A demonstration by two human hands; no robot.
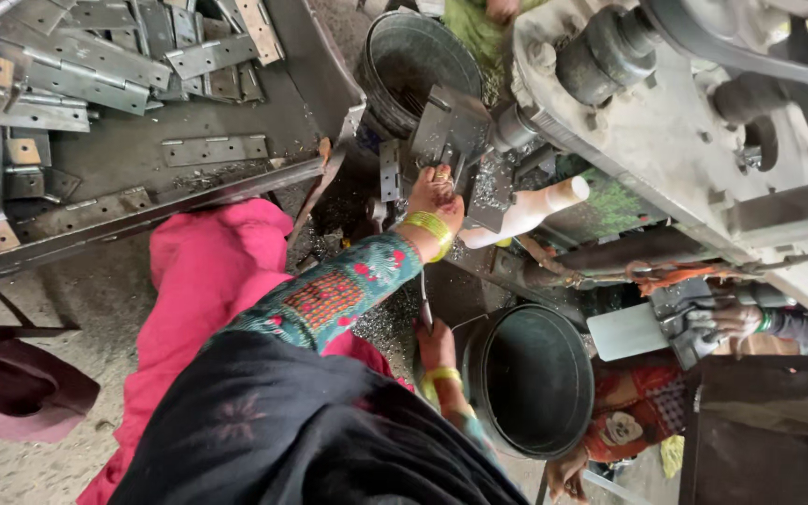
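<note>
My left hand (pixel 435 192) reaches out on a teal patterned sleeve with yellow bangles. Its fingers press a small metal plate (pixel 450 140) against the dark jig of a grey press machine (pixel 665 122). A loose hinge leaf (pixel 390 168) stands just left of that hand. Lower down, beside a black bucket (pixel 527 379), my right hand (pixel 435 344) is closed around a thin metal rod (pixel 424 301) that points up toward the jig. Metal chips lie scattered between the two hands.
A steel tray (pixel 189 182) at upper left holds several hinges. A second bucket (pixel 413 56) stands behind the jig, and a white handle (pixel 527 210) sticks out beside it. At the right, another person's gloved hand (pixel 714 323) holds a grey plate (pixel 626 332).
</note>
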